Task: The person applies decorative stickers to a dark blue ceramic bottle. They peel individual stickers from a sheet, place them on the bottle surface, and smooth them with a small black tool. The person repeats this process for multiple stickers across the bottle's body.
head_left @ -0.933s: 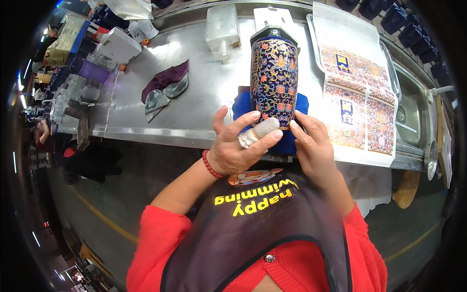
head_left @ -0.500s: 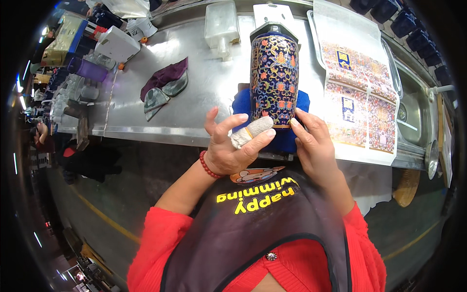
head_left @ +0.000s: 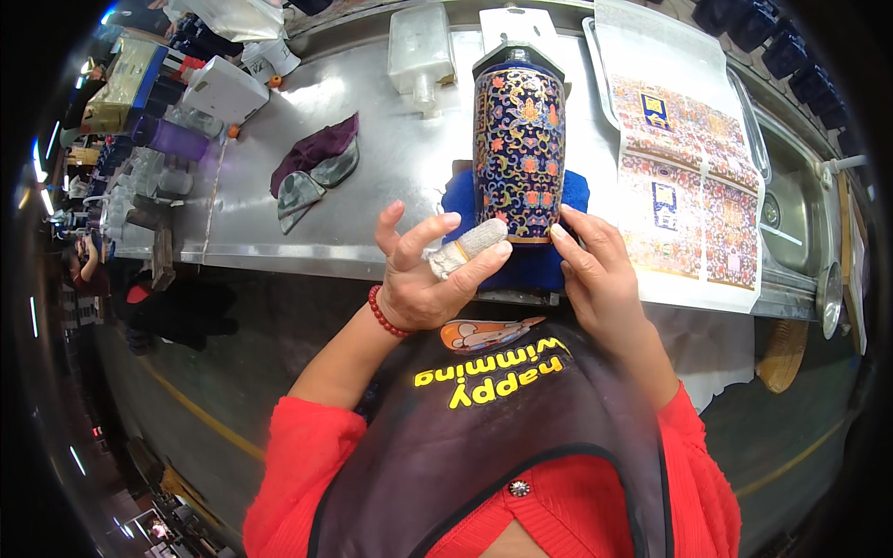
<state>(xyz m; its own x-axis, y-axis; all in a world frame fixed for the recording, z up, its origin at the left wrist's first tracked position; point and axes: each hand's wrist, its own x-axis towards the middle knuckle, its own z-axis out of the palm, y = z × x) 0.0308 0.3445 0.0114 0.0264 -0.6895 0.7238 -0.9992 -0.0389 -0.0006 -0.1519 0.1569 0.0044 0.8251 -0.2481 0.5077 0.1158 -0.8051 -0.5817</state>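
Observation:
A dark blue bottle (head_left: 521,153) with colourful flowers and gold scrolls lies on its side, its neck pointing away from me. Its near end rests over a blue cloth pad (head_left: 579,191). My right hand (head_left: 600,265) has thumb and finger against the bottle's near right corner. At the near left corner is my left hand (head_left: 428,265), fingers spread and a red bead bracelet on the wrist. One of its fingers wears a greyish-white cloth wrap (head_left: 470,249), whose tip is at the bottle's edge. The bottle's underside is hidden.
Patterned printed sheets (head_left: 688,200) cover the right of the metal table (head_left: 400,177), beside a sink (head_left: 786,219). A clear square bottle (head_left: 419,56) lies at the back. Left of it are a purple and green cloth (head_left: 316,163), a white container (head_left: 223,90) and a purple bottle (head_left: 172,138).
My left hand has drawn slightly left along the bottle's near end. My right hand stays at the right corner. The whole view has shifted a little.

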